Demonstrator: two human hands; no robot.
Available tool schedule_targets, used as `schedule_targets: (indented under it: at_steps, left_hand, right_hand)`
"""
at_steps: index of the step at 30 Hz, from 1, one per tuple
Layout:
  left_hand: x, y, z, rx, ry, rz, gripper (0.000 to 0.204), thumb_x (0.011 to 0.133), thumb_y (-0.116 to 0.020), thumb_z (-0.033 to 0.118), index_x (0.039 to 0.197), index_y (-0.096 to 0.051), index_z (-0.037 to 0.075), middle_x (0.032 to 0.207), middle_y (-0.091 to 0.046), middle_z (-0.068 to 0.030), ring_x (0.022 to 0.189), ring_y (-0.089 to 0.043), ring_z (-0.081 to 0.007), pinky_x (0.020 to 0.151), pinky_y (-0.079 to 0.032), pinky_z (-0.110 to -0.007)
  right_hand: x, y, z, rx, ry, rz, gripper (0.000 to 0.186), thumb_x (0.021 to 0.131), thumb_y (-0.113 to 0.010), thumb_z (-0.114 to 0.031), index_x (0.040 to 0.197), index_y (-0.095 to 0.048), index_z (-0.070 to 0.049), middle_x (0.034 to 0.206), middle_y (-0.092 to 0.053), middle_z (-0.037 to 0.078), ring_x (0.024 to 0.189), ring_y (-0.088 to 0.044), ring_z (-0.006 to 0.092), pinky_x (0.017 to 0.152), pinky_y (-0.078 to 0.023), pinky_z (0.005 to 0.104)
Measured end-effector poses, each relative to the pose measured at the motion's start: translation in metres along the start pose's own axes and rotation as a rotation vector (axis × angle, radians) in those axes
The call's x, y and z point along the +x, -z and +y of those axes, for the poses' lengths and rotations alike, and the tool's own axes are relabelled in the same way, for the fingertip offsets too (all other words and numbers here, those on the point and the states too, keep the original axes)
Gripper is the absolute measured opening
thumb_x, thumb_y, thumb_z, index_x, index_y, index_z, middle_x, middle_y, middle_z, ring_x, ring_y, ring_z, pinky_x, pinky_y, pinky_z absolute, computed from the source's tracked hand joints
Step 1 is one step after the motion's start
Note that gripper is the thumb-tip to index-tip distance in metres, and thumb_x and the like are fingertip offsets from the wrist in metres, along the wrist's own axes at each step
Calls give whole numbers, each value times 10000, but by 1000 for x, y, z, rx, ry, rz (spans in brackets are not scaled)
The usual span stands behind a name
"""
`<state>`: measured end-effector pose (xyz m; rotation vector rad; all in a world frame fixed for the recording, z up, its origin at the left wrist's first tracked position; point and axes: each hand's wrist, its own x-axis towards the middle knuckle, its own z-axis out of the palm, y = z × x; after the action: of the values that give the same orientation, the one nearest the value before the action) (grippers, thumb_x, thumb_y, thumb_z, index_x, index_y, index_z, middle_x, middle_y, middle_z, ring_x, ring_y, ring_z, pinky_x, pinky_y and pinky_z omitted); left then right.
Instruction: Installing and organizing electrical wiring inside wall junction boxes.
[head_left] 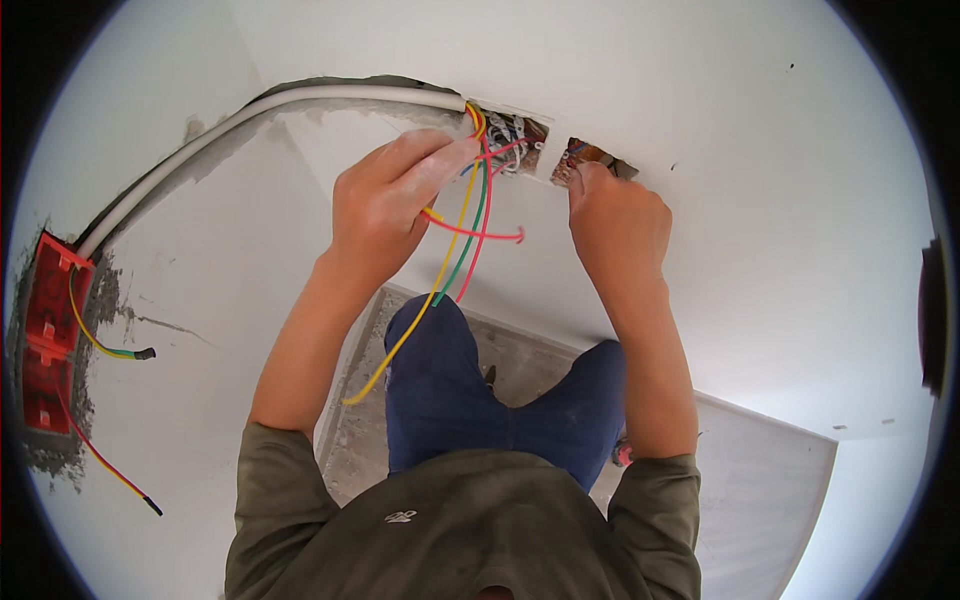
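My left hand (395,195) is closed on a bundle of coloured wires (481,125) that comes out of a white conduit (340,95). Yellow, green and red wire ends (465,247) dangle below it. Just behind the bundle is a square wall opening (525,145) with tangled pale and coloured wires inside. My right hand (615,220) has its fingertips pinched at a second opening (625,168) to the right, which shows brown and orange wires. What those fingers hold is too small to make out.
Two joined red junction boxes (50,295) with loose wires sit in the rough chiselled wall at left. The conduit curves along a cut channel. My knees (430,370) are below, over a dusty floor (340,460). A red object (622,452) lies beside my right leg.
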<state>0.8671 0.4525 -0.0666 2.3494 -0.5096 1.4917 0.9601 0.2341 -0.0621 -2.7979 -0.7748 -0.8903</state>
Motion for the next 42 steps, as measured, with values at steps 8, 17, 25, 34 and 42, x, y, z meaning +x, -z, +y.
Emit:
schedule_targets:
  at_steps: [8,17,25,34,42]
  left_hand:
    - [18,-4,6,-139,-22,-192,296,812,-774,11,1103,-746,57,994,-735,-124,814,-729,-265,677,-599,-331]
    - [15,-14,9,-90,45,-218,215,827,-789,78,1038,-751,59,995,-746,-100,816,-736,-251,703,-605,-328]
    - [23,-1,11,-557,539,-205,179,860,-784,41,1035,-745,36,969,-721,-77,741,-651,-139,663,-523,-256]
    - [9,-10,15,-233,238,-251,245,807,-811,18,1039,-743,58,919,-673,-73,752,-636,-164,648,-516,-283]
    - [17,-35,15,-9,144,-93,216,774,-838,51,962,-732,72,889,-653,-60,689,-649,-214,583,-531,-332]
  right_hand:
    - [-3,12,5,24,54,37,234,928,-679,-241,732,-682,-113,593,-636,100,539,-630,304,518,-495,406]
    - [-15,31,2,145,216,212,130,817,-667,-81,701,-612,-104,602,-609,73,546,-567,267,756,-474,378]
    - [-44,1,28,404,37,311,62,921,-672,-46,951,-623,-68,849,-662,102,707,-638,281,640,-514,390]
    - [-14,4,-1,1413,-141,128,188,1104,-460,-172,990,-505,-30,1001,-729,76,509,-590,78,485,-461,239]
    - [-51,-3,22,1455,-156,148,156,1095,-423,-128,990,-485,-31,826,-623,59,492,-467,69,478,-382,215]
